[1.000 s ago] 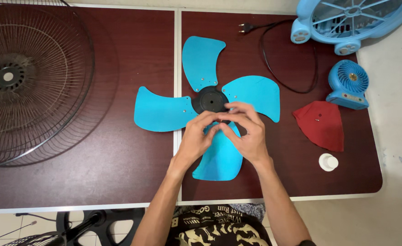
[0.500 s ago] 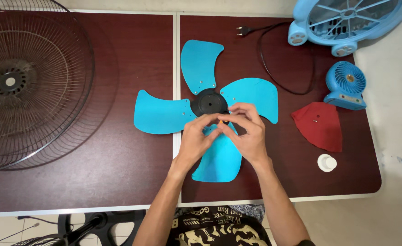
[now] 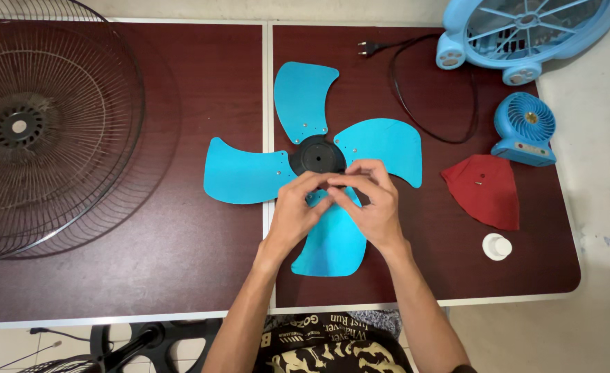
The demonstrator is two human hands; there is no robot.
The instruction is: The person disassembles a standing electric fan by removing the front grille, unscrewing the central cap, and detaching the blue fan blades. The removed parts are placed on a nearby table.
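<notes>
Fingers (image 3: 332,183) seemingly pinching, four blue blades (image 3: 381,145)

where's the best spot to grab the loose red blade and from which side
Probably by its wide curved end, coming in from the near table edge. The red blade lies flat and alone on the table, with bare wood on its near side. Its narrow end, with the small screw, points toward the small blue fan, and the white cap sits just off its near right corner, so approach slightly left of that.

Left hand (image 3: 298,207) and right hand (image 3: 374,204) are drawing their fingertips closer together over the near blade's (image 3: 332,242) root, covering the small orange piece.
</notes>
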